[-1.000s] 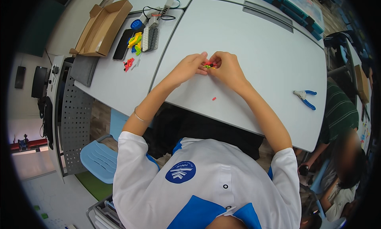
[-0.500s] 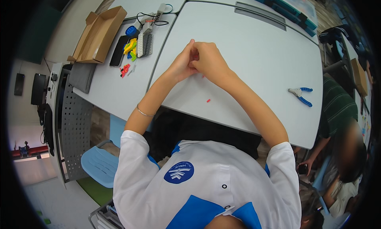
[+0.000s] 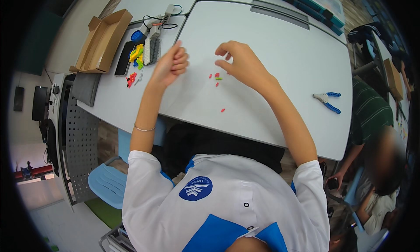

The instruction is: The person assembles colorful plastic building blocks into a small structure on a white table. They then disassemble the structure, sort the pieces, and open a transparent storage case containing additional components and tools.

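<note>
Red cluster (image 3: 131, 79) at upper left, left hand (image 3: 169, 66) curled into a loose fist, contents hidden, red pieces (image 3: 217, 75) and green piece (image 3: 219, 78) now uncovered at upper centre, right hand (image 3: 243, 65) drawn apart from the left, fingers parted, pliers (image 3: 324, 97) at right.

Coming in from the top centre or the right half of the frame, I'd see a hand pass easily over the white table (image 3: 284, 64), with just the blue-handled pliers (image 3: 324, 98) to dodge near its right edge. There's a way between the left hand (image 3: 171, 65) and the right hand (image 3: 243, 63) too, though small pink pieces (image 3: 217, 75) and a green piece (image 3: 219, 79) dot mid-frame. The upper left is tight: a phone (image 3: 124, 59), yellow parts (image 3: 136, 53), a grey block (image 3: 152, 50) and the cardboard box (image 3: 101, 42) crowd any low reach.
</note>
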Tool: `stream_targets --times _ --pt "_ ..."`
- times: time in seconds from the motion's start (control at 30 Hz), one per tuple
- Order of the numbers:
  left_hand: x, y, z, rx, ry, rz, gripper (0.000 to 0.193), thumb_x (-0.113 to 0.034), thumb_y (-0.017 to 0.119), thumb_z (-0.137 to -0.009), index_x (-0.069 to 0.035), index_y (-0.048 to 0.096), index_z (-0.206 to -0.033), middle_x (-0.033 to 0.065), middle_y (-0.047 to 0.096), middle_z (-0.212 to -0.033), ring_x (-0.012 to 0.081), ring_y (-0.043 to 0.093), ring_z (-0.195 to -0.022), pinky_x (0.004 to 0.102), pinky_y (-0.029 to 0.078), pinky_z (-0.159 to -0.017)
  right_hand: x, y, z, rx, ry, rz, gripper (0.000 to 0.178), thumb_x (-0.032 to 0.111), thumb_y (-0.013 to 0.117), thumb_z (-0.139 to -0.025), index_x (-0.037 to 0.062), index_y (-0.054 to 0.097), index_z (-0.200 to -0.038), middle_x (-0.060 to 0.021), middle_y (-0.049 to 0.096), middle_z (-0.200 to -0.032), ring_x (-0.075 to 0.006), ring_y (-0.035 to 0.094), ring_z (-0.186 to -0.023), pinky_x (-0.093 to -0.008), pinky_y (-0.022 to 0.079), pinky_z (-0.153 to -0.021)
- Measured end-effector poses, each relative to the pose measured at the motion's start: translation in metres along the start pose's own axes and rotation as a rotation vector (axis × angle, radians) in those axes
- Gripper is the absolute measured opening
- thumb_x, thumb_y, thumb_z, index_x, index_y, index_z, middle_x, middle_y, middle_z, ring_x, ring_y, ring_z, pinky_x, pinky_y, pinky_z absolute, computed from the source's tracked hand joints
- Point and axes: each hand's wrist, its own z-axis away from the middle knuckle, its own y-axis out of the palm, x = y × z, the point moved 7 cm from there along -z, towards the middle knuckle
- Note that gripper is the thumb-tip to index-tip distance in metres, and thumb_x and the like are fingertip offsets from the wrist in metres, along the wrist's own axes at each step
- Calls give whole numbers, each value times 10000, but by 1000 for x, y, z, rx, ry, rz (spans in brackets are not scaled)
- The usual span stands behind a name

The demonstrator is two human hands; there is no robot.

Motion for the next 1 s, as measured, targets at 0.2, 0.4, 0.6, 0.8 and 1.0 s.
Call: stream_targets --times 0.2,0.4,0.6,0.8,1.0 --pt "-68 -136 75 -705 326 -593 534 -485 493 -1061 -116 447 -677 -59 373 -557 37 325 -452 215 250 -417 -42 23 24 203 162 146 521 173 861 -752 -26 615 -1166 -167 566 -1161 -315 627 -1058 -398 528 -897" --pt "-74 -167 104 -1098 583 -1382 540 -394 537 -1057 -5 562 -683 46 505 -551 151 464 -485 335 418 -513 -32 62 13 220 93 -57 487 147 898 -702 -43 601 -1037 -170 553 -1107 -343 614 -1015 -412 532 -868" --pt "-69 -150 96 -1018 658 -1776 347 -304 592 -1021 -37 618 -802 115 605 -670 305 592 -588 406 470 -588 -24 70 8 235 -94 -118 380 130 855 -754 -3 632 -1031 -135 567 -1068 -308 614 -1008 -392 527 -862" --pt "-66 -148 95 -955 724 -1807 230 -237 616 -1003 -42 621 -880 100 621 -786 289 618 -680 406 485 -624 -19 72 10 216 -325 -39 222 137 757 -853 17 646 -1003 -104 570 -1044 -283 594 -979 -403 520 -838" --pt "-66 -141 97 -950 790 -1880 193 -223 619 -996 -45 647 -926 84 632 -843 267 629 -800 404 505 -673 -16 80 19 93 -523 148 138 138 661 -939 31 588 -987 -97 555 -1008 -275 584 -951 -389 520 -815"
